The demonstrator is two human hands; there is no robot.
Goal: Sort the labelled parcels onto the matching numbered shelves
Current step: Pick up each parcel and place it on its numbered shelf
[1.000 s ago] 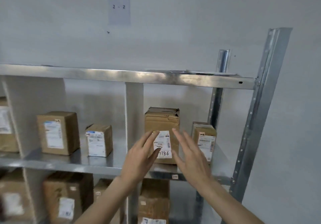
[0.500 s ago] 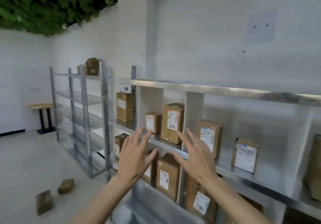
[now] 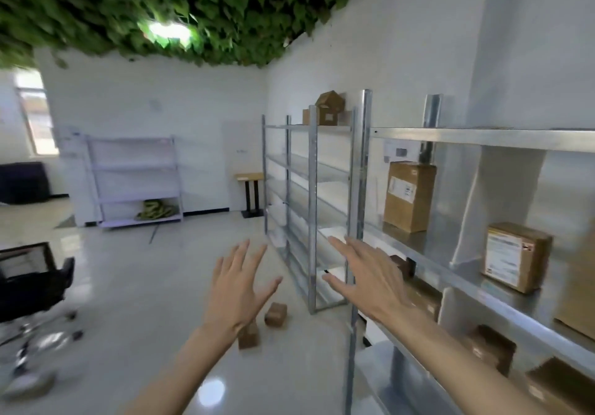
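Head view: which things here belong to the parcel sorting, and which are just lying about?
Job:
two small parcels on the floor
labelled boxes on the near shelf unit
both hands, empty: left hand, right hand

Lying about:
office chair
small wooden table
white rack

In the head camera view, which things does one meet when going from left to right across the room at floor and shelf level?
Black office chair → white shelf rack → left hand → small wooden table → right hand → tall cardboard parcel → labelled parcel.

Head camera faces forward along the shelving.
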